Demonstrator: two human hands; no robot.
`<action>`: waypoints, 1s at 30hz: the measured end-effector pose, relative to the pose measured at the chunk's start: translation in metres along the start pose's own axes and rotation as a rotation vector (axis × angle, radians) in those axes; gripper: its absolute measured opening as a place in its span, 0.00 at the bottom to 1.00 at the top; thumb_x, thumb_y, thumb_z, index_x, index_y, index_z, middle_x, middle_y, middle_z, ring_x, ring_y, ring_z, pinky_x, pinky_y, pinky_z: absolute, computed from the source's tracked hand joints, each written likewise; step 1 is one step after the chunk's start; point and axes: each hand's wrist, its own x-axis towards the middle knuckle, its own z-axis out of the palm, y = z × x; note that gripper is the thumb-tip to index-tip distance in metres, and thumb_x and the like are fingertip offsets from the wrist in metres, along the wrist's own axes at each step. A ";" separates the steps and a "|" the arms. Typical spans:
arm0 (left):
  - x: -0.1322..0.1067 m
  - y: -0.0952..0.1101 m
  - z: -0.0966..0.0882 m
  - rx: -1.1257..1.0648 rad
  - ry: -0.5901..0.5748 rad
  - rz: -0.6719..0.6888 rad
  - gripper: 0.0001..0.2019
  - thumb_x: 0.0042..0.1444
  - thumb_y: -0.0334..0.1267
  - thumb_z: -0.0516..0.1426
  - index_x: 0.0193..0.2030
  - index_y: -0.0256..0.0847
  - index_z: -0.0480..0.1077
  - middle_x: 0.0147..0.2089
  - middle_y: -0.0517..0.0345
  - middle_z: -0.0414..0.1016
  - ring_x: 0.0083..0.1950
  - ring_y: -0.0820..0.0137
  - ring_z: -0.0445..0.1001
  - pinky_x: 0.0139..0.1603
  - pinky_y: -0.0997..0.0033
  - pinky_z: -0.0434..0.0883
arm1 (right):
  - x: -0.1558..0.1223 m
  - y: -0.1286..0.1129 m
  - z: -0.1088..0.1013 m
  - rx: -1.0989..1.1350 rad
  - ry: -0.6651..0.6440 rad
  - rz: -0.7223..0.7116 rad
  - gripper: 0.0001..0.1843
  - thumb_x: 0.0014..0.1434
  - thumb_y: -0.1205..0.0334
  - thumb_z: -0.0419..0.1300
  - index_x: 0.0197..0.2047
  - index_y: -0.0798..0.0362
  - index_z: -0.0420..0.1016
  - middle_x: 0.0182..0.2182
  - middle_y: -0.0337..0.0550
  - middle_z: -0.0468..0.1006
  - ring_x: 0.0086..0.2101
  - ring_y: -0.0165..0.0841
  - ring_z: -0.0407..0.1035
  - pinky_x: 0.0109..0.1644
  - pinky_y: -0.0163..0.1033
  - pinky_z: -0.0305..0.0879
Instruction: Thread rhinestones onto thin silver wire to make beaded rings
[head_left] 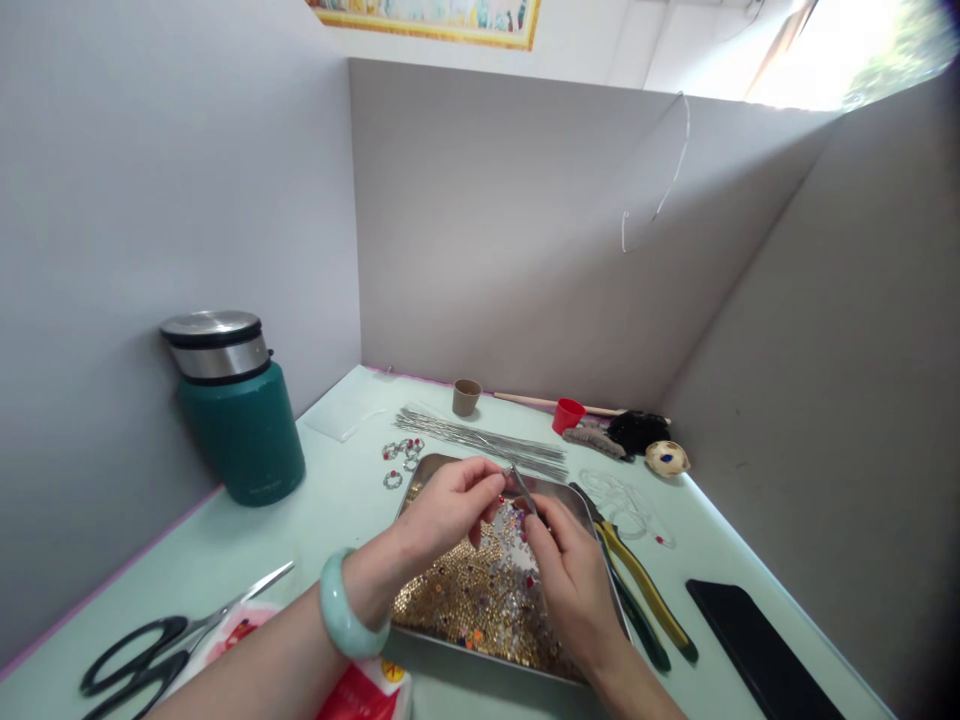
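A metal tray (420, 470) full of small gold and coloured beads (480, 600) lies in front of me. Both hands hover over its far half. My left hand (450, 505), with a pale green bangle (341, 610) on the wrist, has its fingers pinched together near a thin metal wire (523, 487). My right hand (570, 570) is closed on the lower end of that wire, which slants up and to the left. What the left fingertips pinch is too small to make out.
Behind the tray lies a bundle of straight wires (480, 440) with several finished bead rings (401, 460) to its left. A green flask (232, 405) stands at the left, black scissors (150, 645) near me, yellow-handled pliers (637, 590) and a black phone (757, 650) to the right.
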 end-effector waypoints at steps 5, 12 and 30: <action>0.000 -0.002 -0.003 -0.067 -0.014 -0.014 0.13 0.58 0.45 0.51 0.35 0.37 0.67 0.19 0.67 0.57 0.18 0.78 0.54 0.16 0.77 0.57 | -0.001 0.001 0.000 0.000 -0.032 -0.002 0.15 0.64 0.63 0.47 0.51 0.52 0.68 0.44 0.45 0.72 0.40 0.35 0.66 0.44 0.37 0.60; -0.005 0.007 -0.002 -0.127 -0.008 -0.045 0.12 0.58 0.43 0.51 0.33 0.37 0.67 0.19 0.66 0.54 0.20 0.78 0.53 0.19 0.77 0.56 | -0.002 0.002 0.001 0.020 -0.043 -0.013 0.15 0.64 0.62 0.46 0.52 0.51 0.67 0.44 0.44 0.72 0.39 0.34 0.67 0.43 0.37 0.61; -0.007 0.006 -0.007 -0.277 -0.110 -0.170 0.11 0.59 0.41 0.49 0.31 0.39 0.67 0.18 0.70 0.42 0.18 0.79 0.39 0.16 0.75 0.43 | -0.002 0.002 0.001 0.012 -0.073 -0.067 0.15 0.65 0.64 0.46 0.51 0.51 0.67 0.43 0.43 0.72 0.41 0.33 0.66 0.44 0.36 0.60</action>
